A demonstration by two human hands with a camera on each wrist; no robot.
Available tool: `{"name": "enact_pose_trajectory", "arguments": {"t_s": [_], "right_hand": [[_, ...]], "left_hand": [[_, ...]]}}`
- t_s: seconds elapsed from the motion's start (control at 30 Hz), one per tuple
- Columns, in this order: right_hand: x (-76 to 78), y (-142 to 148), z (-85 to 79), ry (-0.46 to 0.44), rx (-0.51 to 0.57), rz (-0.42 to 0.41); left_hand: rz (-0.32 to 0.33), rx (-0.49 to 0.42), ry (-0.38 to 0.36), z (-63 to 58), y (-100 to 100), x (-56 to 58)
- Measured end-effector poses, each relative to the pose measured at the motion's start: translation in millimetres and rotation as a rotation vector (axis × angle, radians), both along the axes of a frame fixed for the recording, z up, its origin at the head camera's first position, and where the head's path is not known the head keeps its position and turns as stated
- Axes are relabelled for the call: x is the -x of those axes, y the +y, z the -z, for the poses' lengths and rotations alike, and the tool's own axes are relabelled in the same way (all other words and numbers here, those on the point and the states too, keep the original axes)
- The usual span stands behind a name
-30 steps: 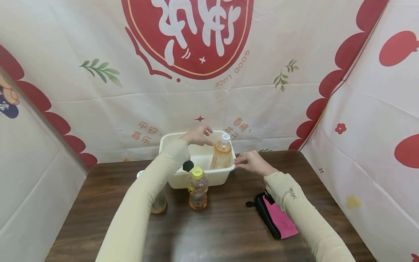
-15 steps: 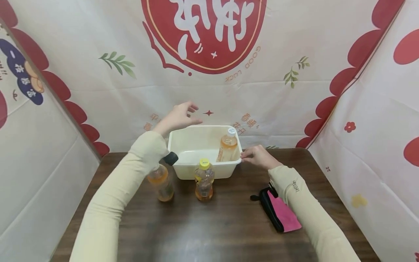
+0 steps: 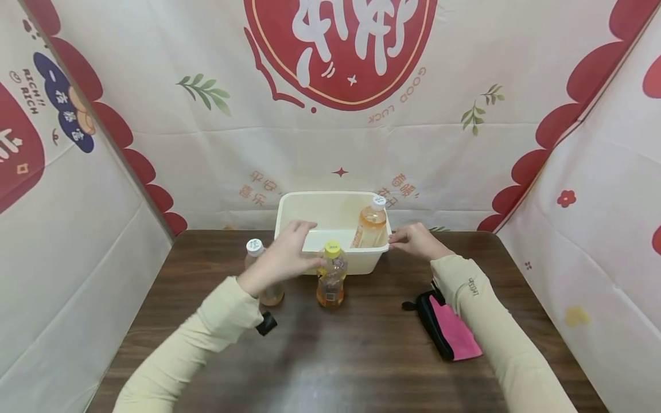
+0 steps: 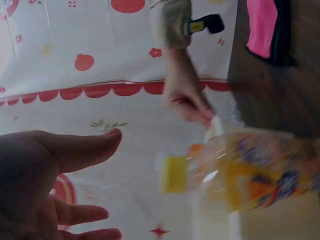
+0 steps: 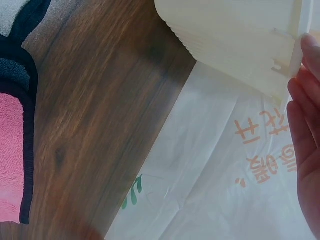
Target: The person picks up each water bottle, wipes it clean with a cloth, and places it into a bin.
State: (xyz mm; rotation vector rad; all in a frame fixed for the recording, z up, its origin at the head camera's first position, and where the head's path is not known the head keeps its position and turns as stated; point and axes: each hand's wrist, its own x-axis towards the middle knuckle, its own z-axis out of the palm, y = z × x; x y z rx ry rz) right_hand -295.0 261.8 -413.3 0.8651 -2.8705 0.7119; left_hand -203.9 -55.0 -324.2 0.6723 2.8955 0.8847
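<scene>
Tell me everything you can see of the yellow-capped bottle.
The bottle is clear and plastic-looking, with a yellow cap on top, amber at its base, and a colourful printed label, blurred in the left wrist view. It stands upright on the table, in front of the bin; whether it touches the bin I cannot tell. The left hand is beside it, but the left wrist view shows a gap between them.
</scene>
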Motion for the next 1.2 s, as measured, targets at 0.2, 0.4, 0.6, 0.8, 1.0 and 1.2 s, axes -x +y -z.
{"name": "enact_pose_trajectory", "arguments": {"t_s": [0.2,0.4,0.6,0.8,1.0,1.2], "right_hand": [[0.8,-0.6,-0.3,0.009,0.012,0.001],[0.7,-0.2,1.3,0.026,0.024,-0.001],[-0.9,-0.1,1.6,0.037,0.028,0.011],[-3.6,-0.1,3.1,0.048,0.041,0.013],[-0.7,1.4,4.4,0.078,-0.003,0.000],[-8.1,4.5,-5.1,0.105,-0.124,-0.085]], "left_hand": [[-0.007,-0.156,-0.053,54.5,6.9,3.4],[0.021,-0.342,-0.075,87.3,14.0,14.1],[0.030,-0.428,-0.073,101.0,21.5,14.4],[-0.027,-0.513,-0.094,109.2,23.9,12.0],[-0.016,-0.466,-0.049,110.6,22.9,12.8],[-0.003,-0.449,-0.052,110.6,21.8,10.9]]}}
